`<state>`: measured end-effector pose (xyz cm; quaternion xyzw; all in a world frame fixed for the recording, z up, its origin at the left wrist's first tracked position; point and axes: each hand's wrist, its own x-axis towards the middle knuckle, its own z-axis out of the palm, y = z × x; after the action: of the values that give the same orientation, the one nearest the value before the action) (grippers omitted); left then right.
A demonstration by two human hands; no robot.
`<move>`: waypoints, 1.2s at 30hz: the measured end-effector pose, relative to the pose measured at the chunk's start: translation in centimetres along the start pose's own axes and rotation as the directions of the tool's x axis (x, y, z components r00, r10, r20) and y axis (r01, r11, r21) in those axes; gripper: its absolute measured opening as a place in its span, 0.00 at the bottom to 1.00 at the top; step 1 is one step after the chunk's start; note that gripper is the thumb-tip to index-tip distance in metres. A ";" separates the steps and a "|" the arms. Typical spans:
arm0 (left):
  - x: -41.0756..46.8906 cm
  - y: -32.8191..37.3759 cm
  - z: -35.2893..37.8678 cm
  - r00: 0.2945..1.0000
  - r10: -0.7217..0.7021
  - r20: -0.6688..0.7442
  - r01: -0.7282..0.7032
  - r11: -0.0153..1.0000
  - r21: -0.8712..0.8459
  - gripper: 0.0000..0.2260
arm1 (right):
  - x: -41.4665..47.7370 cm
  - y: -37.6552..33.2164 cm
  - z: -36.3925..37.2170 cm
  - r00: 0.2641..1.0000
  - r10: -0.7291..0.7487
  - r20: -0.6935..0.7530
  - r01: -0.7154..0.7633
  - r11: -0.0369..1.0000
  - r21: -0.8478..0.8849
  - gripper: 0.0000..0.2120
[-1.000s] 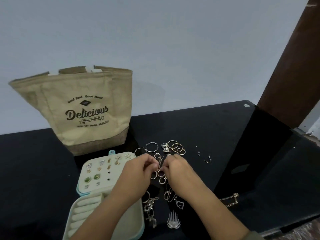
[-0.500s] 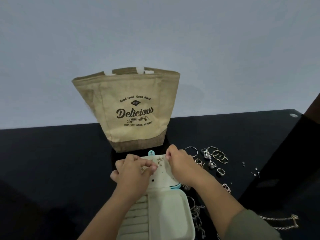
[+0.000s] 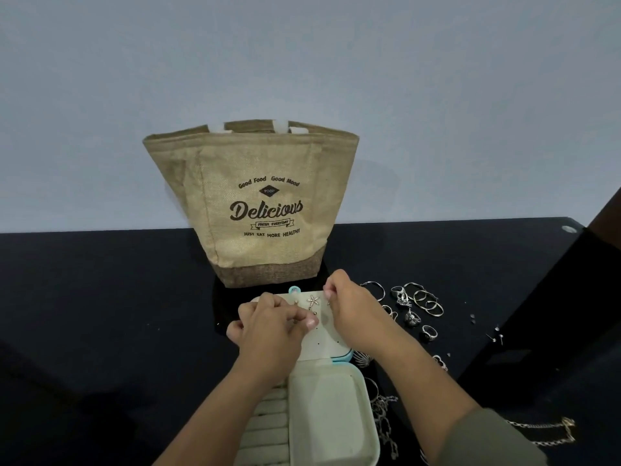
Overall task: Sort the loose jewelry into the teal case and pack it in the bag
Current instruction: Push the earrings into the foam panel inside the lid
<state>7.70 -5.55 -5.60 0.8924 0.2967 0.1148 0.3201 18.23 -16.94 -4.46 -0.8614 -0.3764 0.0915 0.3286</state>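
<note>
The teal case (image 3: 347,356) lies open in front of me, with its cream earring panel (image 3: 324,334) raised and a cream tray (image 3: 324,412) nearer me. A star earring (image 3: 313,300) sits on the panel. My left hand (image 3: 268,334) grips the panel's left side, thumb on its face. At the panel's top right corner my right hand (image 3: 356,317) pinches a small earring that is mostly hidden by the fingertips. Loose rings and hoops (image 3: 420,301) lie to the right of the case. The burlap bag (image 3: 265,210) stands upright just behind it.
Everything rests on a black glossy table (image 3: 100,314) against a pale wall. Tangled chains (image 3: 383,418) lie beside the case's right edge, another chain (image 3: 551,432) is at the lower right, and tiny studs (image 3: 497,338) are farther right.
Both hands left the ring pile and moved left onto the case's earring panel. My view swung left, so the bag now stands centred. The hands have barely shifted in the last half second.
</note>
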 end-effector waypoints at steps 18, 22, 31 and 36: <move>0.8 -0.7 0.1 0.994 -0.035 -0.102 0.041 0.997 0.062 0.26 | -0.3 -0.1 -0.4 1.000 0.003 -0.011 -0.002 1.000 0.027 0.05; 1.6 -1.6 -1.5 0.999 -0.040 -0.015 0.041 0.997 0.059 0.31 | -0.4 -0.2 -0.7 1.000 -0.006 -0.028 0.006 1.000 0.019 0.06; 2.8 -1.8 -0.8 0.996 0.079 0.038 -0.085 0.980 0.179 0.41 | -0.6 -0.6 -0.7 0.999 -0.004 -0.040 0.005 1.000 0.017 0.06; 2.9 -0.8 -1.7 0.983 0.180 -0.046 -0.169 0.969 0.182 0.37 | -0.8 -1.2 -1.3 0.993 -0.039 -0.109 0.045 0.998 0.046 0.05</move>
<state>8.97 -2.51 -4.79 0.9360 0.2359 0.1434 0.2185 17.52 -17.55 -2.80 -0.8488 -0.3738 0.0470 0.3711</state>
